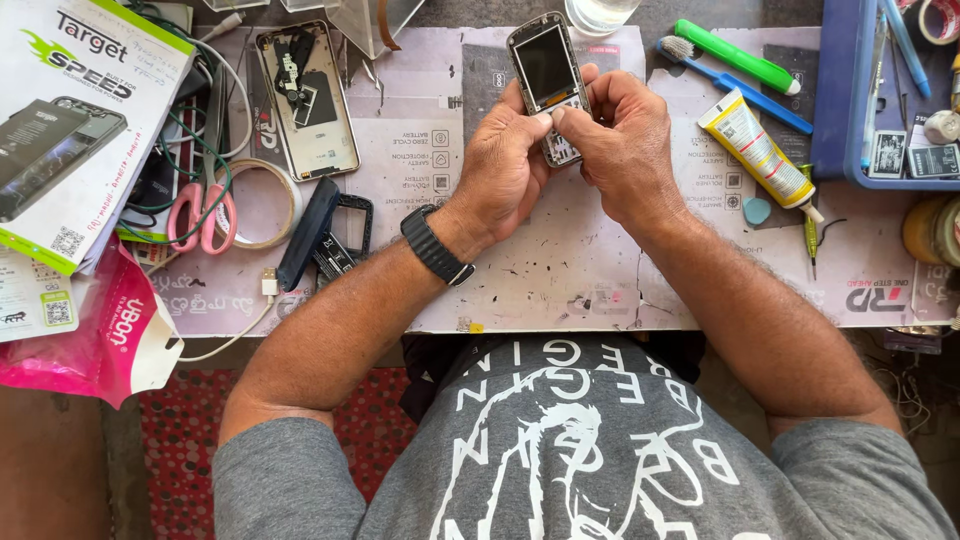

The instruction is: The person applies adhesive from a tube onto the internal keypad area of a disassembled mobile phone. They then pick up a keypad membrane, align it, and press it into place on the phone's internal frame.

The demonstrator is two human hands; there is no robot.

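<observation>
Together, the left hand and right hand pinch the small phone, thumbs meeting.

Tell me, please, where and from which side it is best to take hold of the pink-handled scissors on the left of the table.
Probably at the pink handle loops of the scissors, coming from the near table edge. The loops point toward the person and lie mostly bare, while the blades run away under green and white cables. Fingers slip into the rings there; the tape roll lies just beside them.
</observation>
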